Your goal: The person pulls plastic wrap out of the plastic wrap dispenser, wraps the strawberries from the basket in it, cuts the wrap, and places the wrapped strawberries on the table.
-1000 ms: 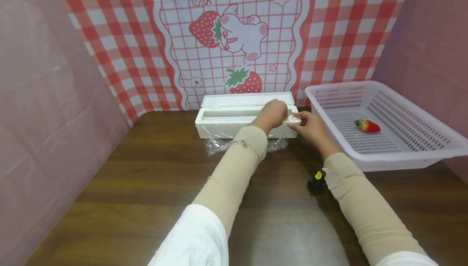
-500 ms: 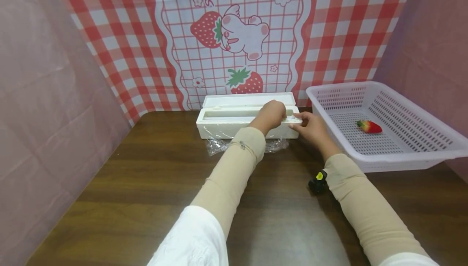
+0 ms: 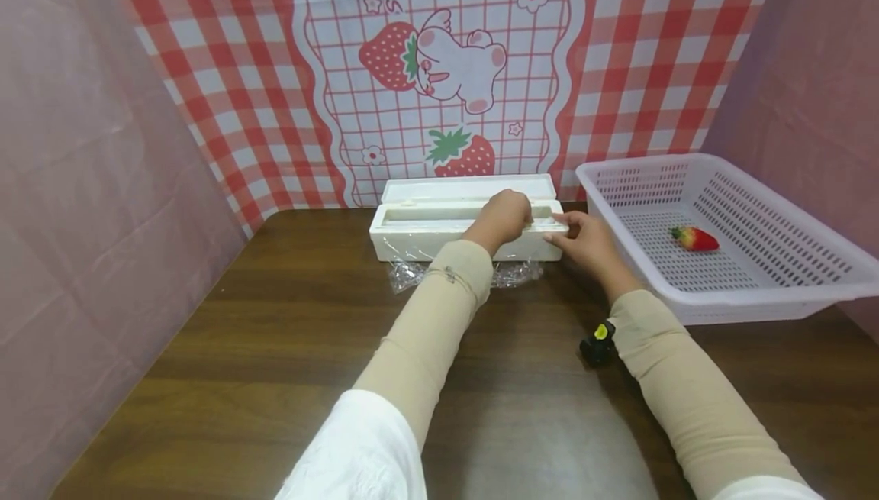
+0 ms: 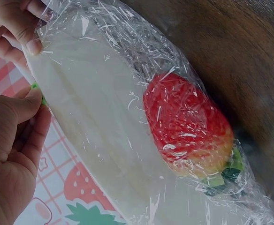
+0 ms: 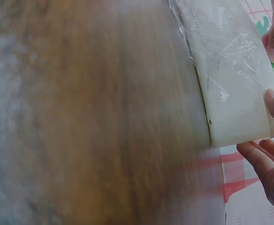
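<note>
The long white box (image 3: 401, 243) stands at the back of the table with its lid (image 3: 467, 188) raised. My left hand (image 3: 504, 217) is over its front rim; in the left wrist view this hand (image 4: 15, 140) pinches a small green slider (image 4: 42, 99) at the box edge. My right hand (image 3: 592, 246) grips the box's right end, thumb on top and fingers below, as the right wrist view shows for the hand (image 5: 270, 173). Clear film (image 4: 123, 37) covers the box front and a red strawberry (image 4: 186, 124) against it, which my left arm hides in the head view.
Right of the box stands a white perforated basket (image 3: 758, 298) with one strawberry (image 3: 695, 239) in it. Crumpled film (image 3: 408, 275) lies on the brown table (image 3: 275, 332) before the box. A checked cloth (image 3: 639, 65) hangs right behind it.
My left hand has slid a little to the left along the box's front rim. The right hand keeps its hold at the right end.
</note>
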A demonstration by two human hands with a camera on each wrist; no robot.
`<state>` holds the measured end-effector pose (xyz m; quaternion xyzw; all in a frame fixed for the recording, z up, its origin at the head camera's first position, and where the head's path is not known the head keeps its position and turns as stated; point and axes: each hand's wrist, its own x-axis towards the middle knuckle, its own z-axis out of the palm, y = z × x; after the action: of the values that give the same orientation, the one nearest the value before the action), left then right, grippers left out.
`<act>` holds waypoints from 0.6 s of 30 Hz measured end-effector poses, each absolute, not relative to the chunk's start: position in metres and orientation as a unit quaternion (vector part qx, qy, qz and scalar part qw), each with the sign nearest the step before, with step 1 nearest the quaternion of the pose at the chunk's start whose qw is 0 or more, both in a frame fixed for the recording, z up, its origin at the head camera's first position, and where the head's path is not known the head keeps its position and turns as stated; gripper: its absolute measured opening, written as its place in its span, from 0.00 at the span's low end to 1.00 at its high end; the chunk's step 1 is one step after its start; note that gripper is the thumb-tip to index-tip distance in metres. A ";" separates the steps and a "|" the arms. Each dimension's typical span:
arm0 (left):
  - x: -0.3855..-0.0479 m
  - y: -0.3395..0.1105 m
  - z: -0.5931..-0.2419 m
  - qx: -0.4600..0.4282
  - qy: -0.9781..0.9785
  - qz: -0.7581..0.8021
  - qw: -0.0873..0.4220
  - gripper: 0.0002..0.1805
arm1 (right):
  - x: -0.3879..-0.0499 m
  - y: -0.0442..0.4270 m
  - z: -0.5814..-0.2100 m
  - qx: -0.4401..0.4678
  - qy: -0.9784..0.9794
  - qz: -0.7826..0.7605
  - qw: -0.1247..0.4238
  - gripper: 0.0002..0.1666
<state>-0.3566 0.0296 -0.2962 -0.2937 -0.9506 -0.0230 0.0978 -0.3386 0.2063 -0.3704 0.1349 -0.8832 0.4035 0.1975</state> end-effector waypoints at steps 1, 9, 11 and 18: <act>-0.356 0.029 -0.296 -0.294 -0.950 -0.021 0.099 0.06 | -0.339 0.206 -0.370 0.135 -0.883 0.404 0.198 0.27; -0.356 0.025 -0.296 -0.299 -0.949 -0.021 0.102 0.07 | -0.338 0.207 -0.370 0.132 -0.884 0.405 0.194 0.27; -0.356 0.023 -0.296 -0.297 -0.949 -0.018 0.103 0.08 | -0.338 0.207 -0.369 0.132 -0.883 0.406 0.194 0.27; -0.357 0.020 -0.297 -0.294 -0.949 -0.020 0.108 0.08 | -0.338 0.207 -0.370 0.126 -0.887 0.400 0.192 0.28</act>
<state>-0.3568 0.0197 -0.2974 -0.2943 -0.9494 -0.0198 0.1078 -0.3384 0.2067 -0.3703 0.1265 -0.8872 0.4001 0.1921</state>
